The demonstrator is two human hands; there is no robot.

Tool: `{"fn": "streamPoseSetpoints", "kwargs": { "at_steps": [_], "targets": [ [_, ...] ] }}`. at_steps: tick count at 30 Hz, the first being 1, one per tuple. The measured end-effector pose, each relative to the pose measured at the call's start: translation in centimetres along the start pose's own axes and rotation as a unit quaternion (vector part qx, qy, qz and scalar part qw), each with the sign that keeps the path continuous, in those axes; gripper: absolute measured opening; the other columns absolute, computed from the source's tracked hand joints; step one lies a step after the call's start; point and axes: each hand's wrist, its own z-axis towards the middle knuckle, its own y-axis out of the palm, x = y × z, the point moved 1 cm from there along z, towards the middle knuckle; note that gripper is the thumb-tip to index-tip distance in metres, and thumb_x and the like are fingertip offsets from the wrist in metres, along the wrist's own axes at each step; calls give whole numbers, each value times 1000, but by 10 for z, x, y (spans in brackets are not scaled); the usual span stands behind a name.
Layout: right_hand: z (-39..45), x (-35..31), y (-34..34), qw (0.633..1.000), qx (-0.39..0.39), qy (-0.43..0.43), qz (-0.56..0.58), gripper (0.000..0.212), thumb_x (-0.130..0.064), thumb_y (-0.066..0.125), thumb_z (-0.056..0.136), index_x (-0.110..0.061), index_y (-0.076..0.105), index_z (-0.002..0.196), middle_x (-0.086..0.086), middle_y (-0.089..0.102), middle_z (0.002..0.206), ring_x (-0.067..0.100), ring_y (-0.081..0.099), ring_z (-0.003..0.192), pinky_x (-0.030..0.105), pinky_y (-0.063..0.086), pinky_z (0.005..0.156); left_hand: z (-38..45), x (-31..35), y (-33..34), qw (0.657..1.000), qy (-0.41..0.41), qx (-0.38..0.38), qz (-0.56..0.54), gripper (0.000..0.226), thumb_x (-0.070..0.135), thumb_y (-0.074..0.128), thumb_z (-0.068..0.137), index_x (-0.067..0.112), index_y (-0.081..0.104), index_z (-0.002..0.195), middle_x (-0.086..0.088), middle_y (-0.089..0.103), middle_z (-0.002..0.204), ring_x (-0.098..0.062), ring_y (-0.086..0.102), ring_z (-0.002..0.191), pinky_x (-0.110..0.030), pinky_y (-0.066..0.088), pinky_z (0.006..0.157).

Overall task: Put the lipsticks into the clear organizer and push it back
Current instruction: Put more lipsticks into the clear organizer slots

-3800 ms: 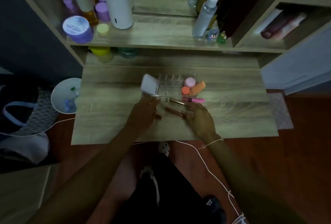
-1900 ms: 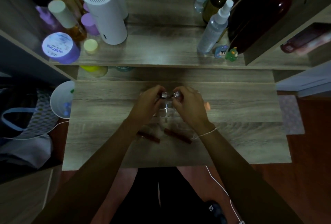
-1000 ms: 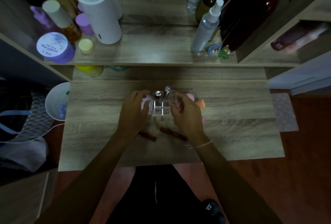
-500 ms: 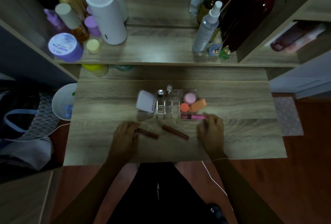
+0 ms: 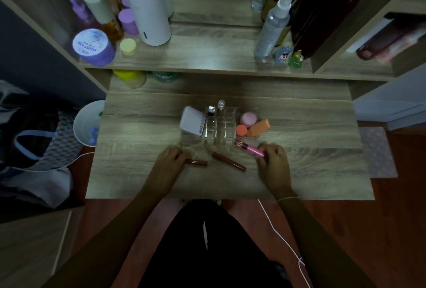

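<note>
Partly hidden under the left hand [image 5: 168, 161], one brown lipstick [image 5: 196, 162] is gripped; another brown lipstick [image 5: 228, 161] lies free before the clear organizer [image 5: 219, 126]; the pink lipstick [image 5: 250, 148] is pinched by the right hand [image 5: 273, 165], its end covered.

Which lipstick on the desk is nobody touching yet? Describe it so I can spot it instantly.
Start at the clear organizer in the middle of the wooden desk. Just in front of it, between the left hand and right hand, lies a slim dark brown lipstick at a slant. Unlike the pink tube and the other brown one, neither hand touches it.
</note>
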Motion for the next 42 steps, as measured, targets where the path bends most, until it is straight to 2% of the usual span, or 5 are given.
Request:
{"fn": "streamPoseSetpoints", "kwargs": {
  "at_steps": [7, 16, 28, 36, 42],
  "targets": [
    [-27, -25, -18, 972, 42, 82, 214, 10, -25, 68, 88, -20, 67, 96, -5, 68, 72, 11, 64, 69, 11, 46, 64, -14, -1, -5, 984, 7, 89, -154, 27, 2, 55, 89, 5, 58, 117, -17, 57, 116, -29, 57, 104, -40, 51, 83],
    [-34, -69, -27, 952, 90, 80, 280, 11, -17, 63, 91, -22, 68, 99, 2, 74, 93, 25, 70, 89, 52, 55, 84, -12, 16, -19, 954, -3, 101, -281, 24, 24, 46, 98, 22, 50, 121, -1, 61, 119, -15, 58, 102, -30, 46, 82],
    [-17, -80, -30, 950, 82, 56, 294, 18, -10, 60, 93, -14, 69, 108, 4, 72, 98, 26, 68, 94, 53, 53, 87, 15, 20, -17, 943, 23, 157, -293, 17, 14, 51, 96, 14, 54, 113, -10, 65, 100, -18, 61, 84, -22, 47, 70],
    [-2, -89, -42, 952, 85, 33, 293, 32, -22, 75, 81, -33, 59, 106, -35, 69, 82, -13, 65, 85, 5, 48, 71, 38, 30, -18, 947, 36, 182, -262, 22, 13, 49, 96, 12, 54, 118, 0, 54, 100, -9, 52, 84, -14, 36, 68],
    [17, -92, -42, 949, 80, 10, 305, 21, -14, 71, 85, -31, 65, 95, -29, 70, 74, -10, 67, 76, 10, 52, 69, 55, 36, -26, 945, 62, 203, -247, 19, 3, 55, 91, 7, 58, 110, -7, 55, 103, -1, 49, 79, -2, 41, 72]
  ]
}}
